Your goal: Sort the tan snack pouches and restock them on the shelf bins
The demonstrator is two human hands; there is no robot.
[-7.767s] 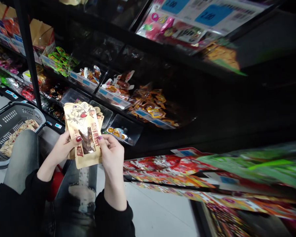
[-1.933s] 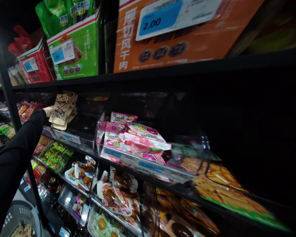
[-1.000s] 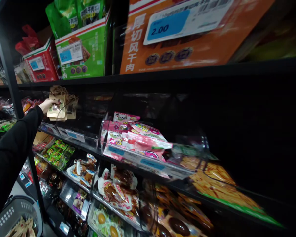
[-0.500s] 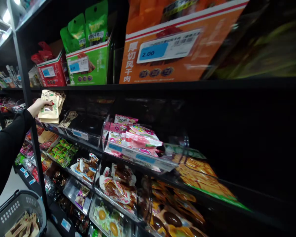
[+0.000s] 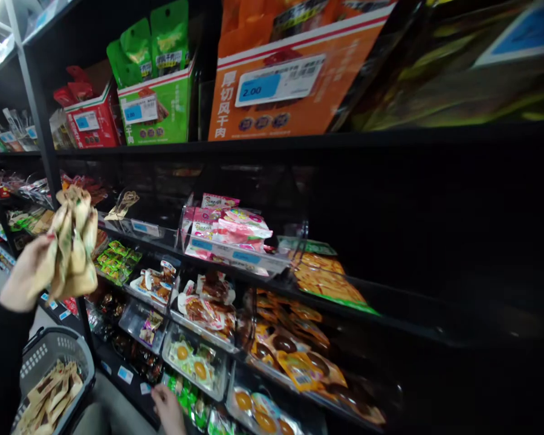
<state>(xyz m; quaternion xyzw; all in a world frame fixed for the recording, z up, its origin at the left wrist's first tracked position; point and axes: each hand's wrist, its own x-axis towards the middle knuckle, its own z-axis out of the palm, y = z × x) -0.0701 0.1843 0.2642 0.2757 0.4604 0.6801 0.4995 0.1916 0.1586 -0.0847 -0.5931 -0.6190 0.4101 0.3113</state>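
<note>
Tan snack pouches [image 5: 75, 248] are clasped in a fanned bundle by the left hand [image 5: 27, 272], held up in front of the black shelving [image 5: 276, 146] and above a basket [image 5: 75, 345]. Their narrow sides are presented; creased surfaces and greenish print are shown, but no writing can be made out. More tan packets [image 5: 49, 399] are heaped inside the grey, slotted basket. At the bottom edge, the right hand [image 5: 167, 408] is seen with bent fingers; whether anything is grasped by it cannot be told. Beyond it, yellow egg-like snacks [image 5: 199, 370] are held in a clear tray [image 5: 202, 386], and a purple packet [image 5: 151, 329] is contained in the tray to its left. Higher up, pink bags [image 5: 240, 229] are piled in a clear bin [image 5: 272, 263]. On the shelf above, pouches are packed into a red box [image 5: 109, 127], a green box [image 5: 176, 96] and an orange box [image 5: 335, 66]; "2.00" is shown on the orange box's price tag [image 5: 281, 80], and 厚切风干肉 is printed beside it.
</note>
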